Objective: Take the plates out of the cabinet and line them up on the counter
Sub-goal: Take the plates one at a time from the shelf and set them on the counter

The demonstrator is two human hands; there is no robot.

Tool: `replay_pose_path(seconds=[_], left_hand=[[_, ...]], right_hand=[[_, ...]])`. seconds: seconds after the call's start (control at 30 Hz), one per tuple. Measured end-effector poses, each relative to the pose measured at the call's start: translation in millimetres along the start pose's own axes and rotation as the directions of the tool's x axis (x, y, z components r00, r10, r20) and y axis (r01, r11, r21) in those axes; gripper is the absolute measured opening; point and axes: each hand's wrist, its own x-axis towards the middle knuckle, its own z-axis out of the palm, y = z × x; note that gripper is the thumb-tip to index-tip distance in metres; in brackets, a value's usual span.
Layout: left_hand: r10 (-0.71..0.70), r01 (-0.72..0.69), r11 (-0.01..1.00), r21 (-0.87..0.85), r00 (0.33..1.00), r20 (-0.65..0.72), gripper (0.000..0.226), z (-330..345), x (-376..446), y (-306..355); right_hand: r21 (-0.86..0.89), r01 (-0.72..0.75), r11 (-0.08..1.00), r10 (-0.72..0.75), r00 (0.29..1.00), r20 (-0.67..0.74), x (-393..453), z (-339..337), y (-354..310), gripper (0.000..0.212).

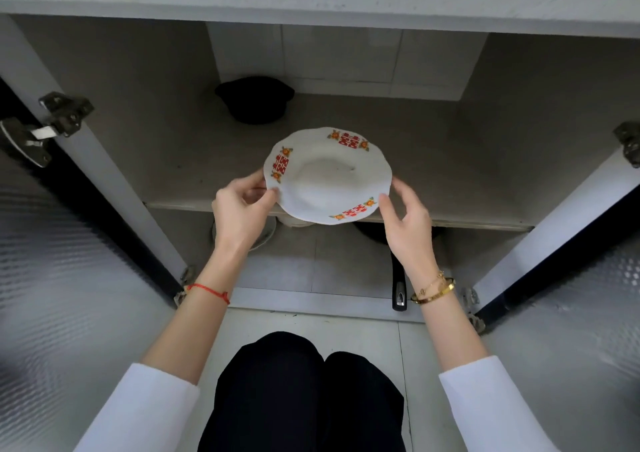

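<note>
- Two hands grasp one white scalloped plate (327, 174) with red motifs, above the cabinet shelf's (450, 221) front edge.
- I see my left hand (239, 206) pinching its left rim, right hand (407, 219) its right rim.

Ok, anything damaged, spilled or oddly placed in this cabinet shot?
Nothing stands out. The white plate looks intact, held at its rim by the left hand and right hand. A pan handle pokes out past the lower shelf's front edge, a small untidiness only.
</note>
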Motion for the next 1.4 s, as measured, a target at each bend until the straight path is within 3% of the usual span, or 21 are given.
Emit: replay_pose_path(seconds=[0.7, 1.07, 1.4], left_hand=[[-0.117, 0.123, 0.982, -0.143, 0.992, 0.049, 0.044, -33, -36, -19], [-0.326, 0.335, 0.940, -0.065, 0.938, 0.118, 0.044, -83, -64, 74], [-0.485, 0.488, 0.870, -0.073, 0.873, 0.047, 0.044, -155, -119, 196]], right_hand=[[-0.036, -0.089, 0.995, 0.090, 0.996, 0.018, -47, 13, -1, 0.042], [-0.107, -0.272, 0.956, 0.281, 0.957, 0.078, -79, -18, -97, 0.046], [-0.159, -0.376, 0.913, 0.398, 0.906, 0.144, -114, -61, -234, 0.046]])
